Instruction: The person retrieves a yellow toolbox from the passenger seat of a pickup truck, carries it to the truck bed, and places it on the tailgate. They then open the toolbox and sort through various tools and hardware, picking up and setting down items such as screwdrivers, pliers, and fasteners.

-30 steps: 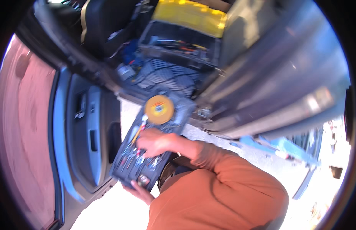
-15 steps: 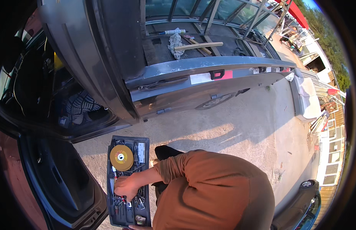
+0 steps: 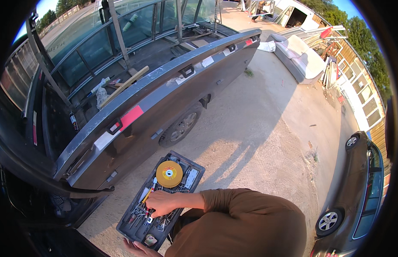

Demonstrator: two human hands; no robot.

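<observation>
out past the cuff of the brown sleeve (image 3: pixel 233 201), got a long dark tray (image 3: pixel 193 164) at a slant over pale dirt ground (image 3: pixel 259 162), near the side of a dark pickup (image 3: pixel 203 81). packed pretty full: toward the far end a stack of gold-yellow discs (image 3: pixel 171 180), beside it a pale flat block (image 3: pixel 191 178), then a jumble of thin metal tools (image 3: pixel 139 212), plus a yellow-handled tool (image 3: pixel 144 195) and a small pale roundish piece (image 3: pixel 150 240) at the near end. right hand (image 3: pixel 161 203) down in that jumble, fingers curled, tips hidden, so can't tell about a grip on anything. left hand (image 3: pixel 141 249) at the tray's near end, fingers partly spread, underside out of sight, so can't tell how firm a hold.

further out, in the truck bed (image 3: pixel 151 62): a wooden plank (image 3: pixel 124 87), a white tube (image 3: pixel 99 85), crumpled plastic (image 3: pixel 102 98) and glass panels (image 3: pixel 94 51). way off, a pale sofa (image 3: pixel 299 60), and over right a dark car (image 3: pixel 353 197).

versus a second ago, view swung off the cab and yellow-lidded toolbox. versus half a second ago, tray leaning instead of near straight up-and-down in view, and further right. right hand still among the tools.
</observation>
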